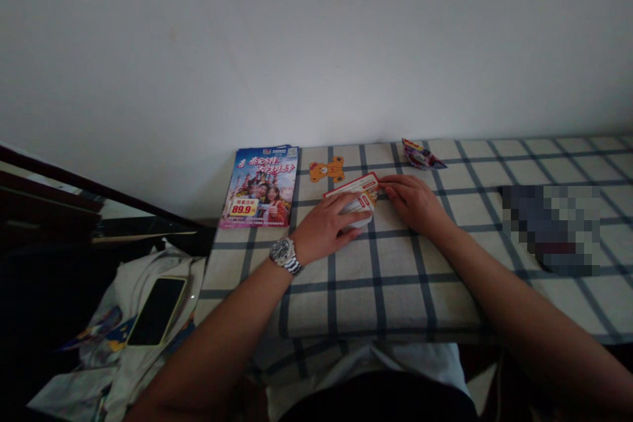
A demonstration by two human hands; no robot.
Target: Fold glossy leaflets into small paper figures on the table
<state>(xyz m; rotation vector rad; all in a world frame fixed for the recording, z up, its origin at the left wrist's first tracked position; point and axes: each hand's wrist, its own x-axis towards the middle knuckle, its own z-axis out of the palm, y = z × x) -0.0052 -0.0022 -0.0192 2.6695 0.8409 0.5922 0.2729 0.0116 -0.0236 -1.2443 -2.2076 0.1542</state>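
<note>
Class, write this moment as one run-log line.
left hand: spread over printed paper | right hand: at its right edge | flyers: left of hands | bear picture: beyond paper

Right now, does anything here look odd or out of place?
Yes: blocky pixelation covers a dark item on the tablecloth at right, so I can't identify it. The stacked flyers aren't quite squared. No spill shows.

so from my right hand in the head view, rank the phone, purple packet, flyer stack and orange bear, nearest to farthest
1. purple packet, just beyond the right hand, near the wall
2. orange bear, to its left
3. flyer stack, left of the bear
4. phone, far left, off the table
</note>
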